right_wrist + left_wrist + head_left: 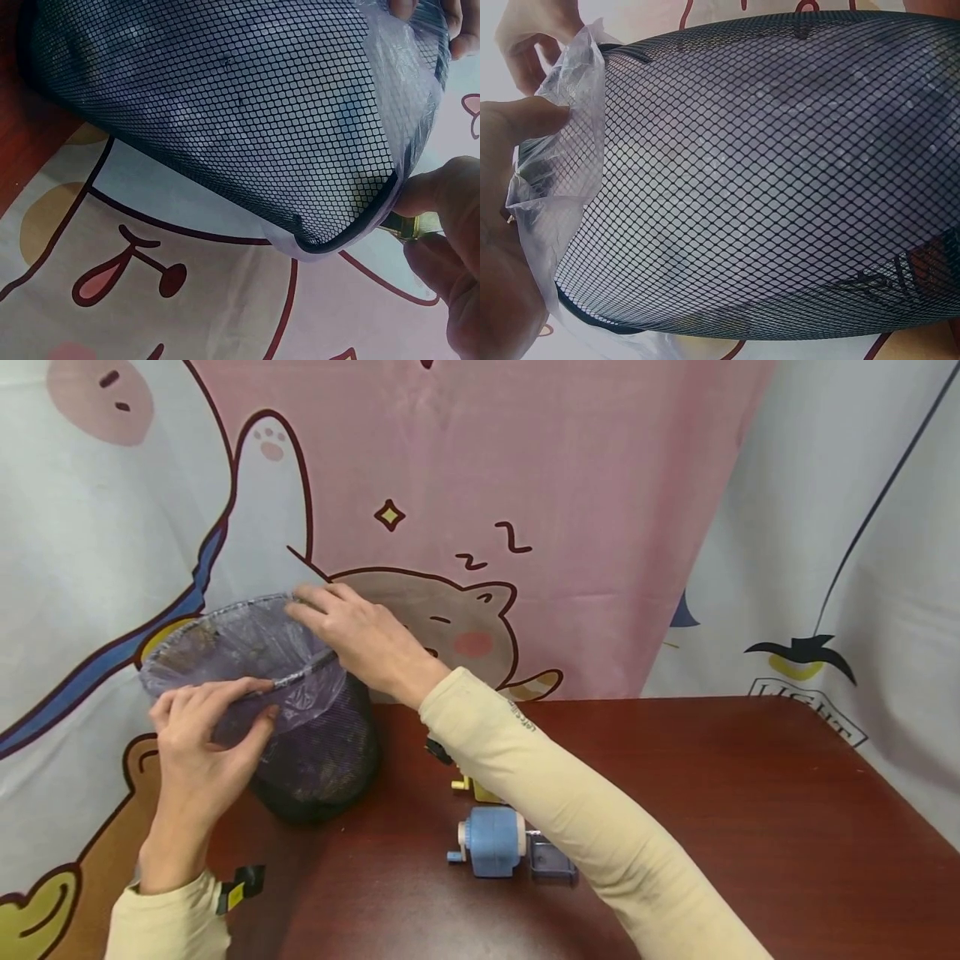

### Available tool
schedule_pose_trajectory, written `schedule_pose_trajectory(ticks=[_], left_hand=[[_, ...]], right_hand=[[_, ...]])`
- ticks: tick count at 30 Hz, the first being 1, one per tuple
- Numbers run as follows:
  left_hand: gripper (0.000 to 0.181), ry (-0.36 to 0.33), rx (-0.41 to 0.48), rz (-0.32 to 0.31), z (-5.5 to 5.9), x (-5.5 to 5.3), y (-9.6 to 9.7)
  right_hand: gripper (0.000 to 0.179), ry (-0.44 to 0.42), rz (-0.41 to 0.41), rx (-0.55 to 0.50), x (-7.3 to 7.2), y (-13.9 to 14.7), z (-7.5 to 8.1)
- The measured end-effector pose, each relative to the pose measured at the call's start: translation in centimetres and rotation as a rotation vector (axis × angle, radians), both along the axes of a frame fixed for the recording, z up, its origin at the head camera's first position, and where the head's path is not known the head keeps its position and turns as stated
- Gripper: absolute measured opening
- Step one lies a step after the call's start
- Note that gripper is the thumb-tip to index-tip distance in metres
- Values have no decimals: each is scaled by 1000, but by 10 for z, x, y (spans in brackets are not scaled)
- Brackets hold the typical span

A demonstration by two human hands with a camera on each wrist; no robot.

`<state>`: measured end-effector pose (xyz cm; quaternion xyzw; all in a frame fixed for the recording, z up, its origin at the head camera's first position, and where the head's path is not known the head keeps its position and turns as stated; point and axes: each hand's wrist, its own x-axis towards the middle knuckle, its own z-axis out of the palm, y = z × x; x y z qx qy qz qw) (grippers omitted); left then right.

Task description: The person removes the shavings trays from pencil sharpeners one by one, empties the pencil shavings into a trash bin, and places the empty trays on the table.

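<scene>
A black mesh wastebasket [322, 760] stands at the left of the table, lined with a thin translucent purple garbage bag [311, 714] folded over its rim. My left hand [202, 735] grips the bag at the near rim, fingers over the top and thumb on the outside. In the left wrist view, that thumb [544, 118] presses on the bag's folded edge. Across the opening, at the right side of the rim, my right hand [360, 631] holds the bag's edge. The right wrist view shows its thumb and finger [431, 255] close at the rim, with the bag's overhang beside them.
A blue hand-crank pencil sharpener [493, 842] with a clear drawer [551, 860] sits on the brown table [712, 793]. Behind it, a yellow crank device [483, 792] is partly hidden by my right sleeve. A printed cartoon curtain [585, 527] hangs close behind the basket.
</scene>
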<state>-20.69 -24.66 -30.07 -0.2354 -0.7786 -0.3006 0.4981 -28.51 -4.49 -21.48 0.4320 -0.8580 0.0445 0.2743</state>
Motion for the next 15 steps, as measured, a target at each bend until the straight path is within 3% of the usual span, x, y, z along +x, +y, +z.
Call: schedule_pose_trajectory(ticks=[15], left_hand=[[32,-21,-13,17,-4,-2,-4]], right_hand=[[56,123,35,85,-3,-6,5]])
